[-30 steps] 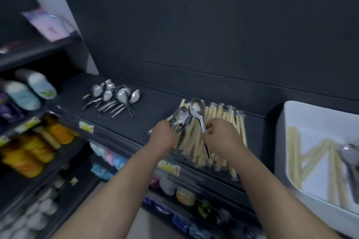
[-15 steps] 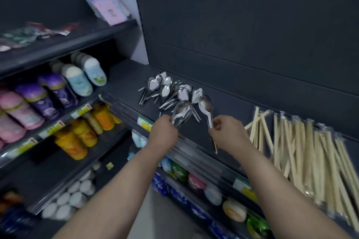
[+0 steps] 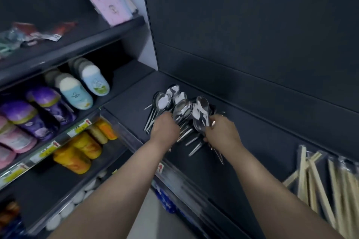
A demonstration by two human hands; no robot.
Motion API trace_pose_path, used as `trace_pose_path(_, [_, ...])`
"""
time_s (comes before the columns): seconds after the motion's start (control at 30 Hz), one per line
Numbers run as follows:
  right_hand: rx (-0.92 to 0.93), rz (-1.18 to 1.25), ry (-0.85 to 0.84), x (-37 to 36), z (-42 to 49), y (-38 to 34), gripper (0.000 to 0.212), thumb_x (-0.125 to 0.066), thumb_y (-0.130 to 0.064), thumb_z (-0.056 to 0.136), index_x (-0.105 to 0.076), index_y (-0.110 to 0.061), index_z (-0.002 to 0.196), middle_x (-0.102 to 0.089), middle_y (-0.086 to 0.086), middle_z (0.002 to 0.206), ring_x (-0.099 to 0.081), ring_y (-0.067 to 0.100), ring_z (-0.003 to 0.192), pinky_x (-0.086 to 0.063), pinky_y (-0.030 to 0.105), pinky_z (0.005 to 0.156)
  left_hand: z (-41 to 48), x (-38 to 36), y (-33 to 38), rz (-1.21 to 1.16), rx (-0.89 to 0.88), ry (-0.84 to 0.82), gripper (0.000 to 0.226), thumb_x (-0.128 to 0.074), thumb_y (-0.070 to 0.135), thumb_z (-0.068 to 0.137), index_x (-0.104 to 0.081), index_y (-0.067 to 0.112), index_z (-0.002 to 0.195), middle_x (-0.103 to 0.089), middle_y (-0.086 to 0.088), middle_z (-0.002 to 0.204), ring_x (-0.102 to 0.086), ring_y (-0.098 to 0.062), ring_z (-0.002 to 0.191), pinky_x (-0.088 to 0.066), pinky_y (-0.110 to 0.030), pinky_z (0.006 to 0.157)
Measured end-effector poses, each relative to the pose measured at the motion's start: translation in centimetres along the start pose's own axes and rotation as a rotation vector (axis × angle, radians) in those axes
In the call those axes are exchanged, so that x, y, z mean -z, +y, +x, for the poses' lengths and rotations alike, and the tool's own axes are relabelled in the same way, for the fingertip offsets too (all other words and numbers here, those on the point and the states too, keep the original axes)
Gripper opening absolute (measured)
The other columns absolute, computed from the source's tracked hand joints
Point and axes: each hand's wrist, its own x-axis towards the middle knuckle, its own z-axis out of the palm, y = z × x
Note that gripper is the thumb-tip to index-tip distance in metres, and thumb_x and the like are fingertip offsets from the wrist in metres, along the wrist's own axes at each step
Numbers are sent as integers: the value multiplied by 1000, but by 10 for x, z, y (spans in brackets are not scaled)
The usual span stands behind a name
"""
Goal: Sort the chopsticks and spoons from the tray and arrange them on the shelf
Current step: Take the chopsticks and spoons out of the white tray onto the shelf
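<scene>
Right now your left hand (image 3: 165, 129) is curled round a shiny metal spoon (image 3: 182, 109), bowl pointing away from you. Your right hand (image 3: 223, 135) grips a second steel spoon (image 3: 202, 111) by its handle. Both hands are just above the pile of silver spoons (image 3: 164, 101) lying on the dark grey shelf (image 3: 242, 141). The pale wooden chopsticks (image 3: 320, 180) lie well apart at the near right.

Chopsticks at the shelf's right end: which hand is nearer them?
Right. The right hand, gripping a spoon, sits left of the chopsticks, apart; the left hand lies farther left.
</scene>
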Motion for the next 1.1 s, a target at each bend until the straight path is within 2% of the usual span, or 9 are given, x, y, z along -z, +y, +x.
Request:
trace_pose_path(0.13, [43, -251, -51, -9, 16, -11, 26, -51, -38, 92, -61, -22, 110, -66, 0, 103, -61, 25, 97, -47, 32, 73, 25, -3, -3, 75, -27, 6, 23, -43, 0, 91, -56, 0, 110, -63, -20, 110, -59, -38, 103, -36, -31, 71])
trace_pose_path(0.23, [70, -385, -87, -12, 20, -17, 27, -50, -43, 92, -65, -30, 109, -66, -6, 108, -61, 20, 101, -45, 31, 77, 34, -1, -7, 186, -69, -1, 26, -44, 1, 90, -52, 6, 114, -63, -15, 111, -59, -34, 101, -38, -33, 69])
trace_pose_path(0.33, [84, -430, -69, -16, 22, -22, 27, -49, -40, 92, -63, -35, 115, -66, -7, 113, -60, 19, 105, -45, 32, 82, 39, 2, -16, 323, -166, 7, 28, -47, 2, 88, -51, 7, 115, -57, -12, 116, -53, -29, 106, -39, -33, 69])
trace_pose_path(0.47, [197, -513, 60, -16, 12, -25, 27, -51, -28, 94, -64, -31, 117, -64, -4, 115, -53, 21, 114, -46, 33, 86, 47, 6, -16, 411, -343, 65, 40, -50, 6, 86, -53, 11, 125, -53, -10, 124, -45, -29, 116, -45, -38, 79])
trace_pose_path(0.6, [203, -638, 91, -9, -8, -17, 26, -52, -16, 87, -67, -26, 106, -60, -2, 109, -48, 21, 114, -42, 33, 88, 41, 7, 5, 457, -629, 46, 26, -52, 10, 87, -60, 14, 111, -60, -7, 111, -52, -29, 108, -43, -37, 74])
trace_pose_path(0.7, [139, -611, 103, 2, -37, -1, 27, -51, -17, 88, -67, -30, 107, -61, -2, 109, -51, 21, 111, -42, 33, 88, 27, -2, 23, 415, -772, -73, 19, -54, 10, 86, -64, 17, 100, -65, -4, 98, -60, -28, 97, -42, -34, 68])
trace_pose_path(0.87, [-44, -642, 120, 37, -101, 41, 27, -47, -19, 91, -63, -27, 111, -63, 0, 111, -56, 25, 109, -45, 34, 87, -25, -38, 64, 355, -911, -318, 21, -54, 19, 92, -62, 22, 111, -64, -4, 116, -59, -28, 111, -48, -36, 83])
trace_pose_path(0.97, [-171, -625, 215, 68, -147, 72, 26, -49, -20, 88, -64, -28, 108, -64, 1, 109, -59, 26, 107, -47, 33, 83, -78, -64, 93, 290, -1066, -452, 22, -53, 22, 93, -62, 24, 113, -65, -1, 118, -58, -24, 111, -49, -34, 87])
trace_pose_path(1.1, [-328, -587, 392, 110, -220, 122, 29, -53, -25, 89, -65, -32, 115, -66, -3, 112, -60, 22, 107, -49, 33, 84, -161, -94, 137, 216, -1194, -603, 22, -52, 24, 93, -66, 27, 110, -66, 2, 114, -60, -21, 107, -51, -35, 89])
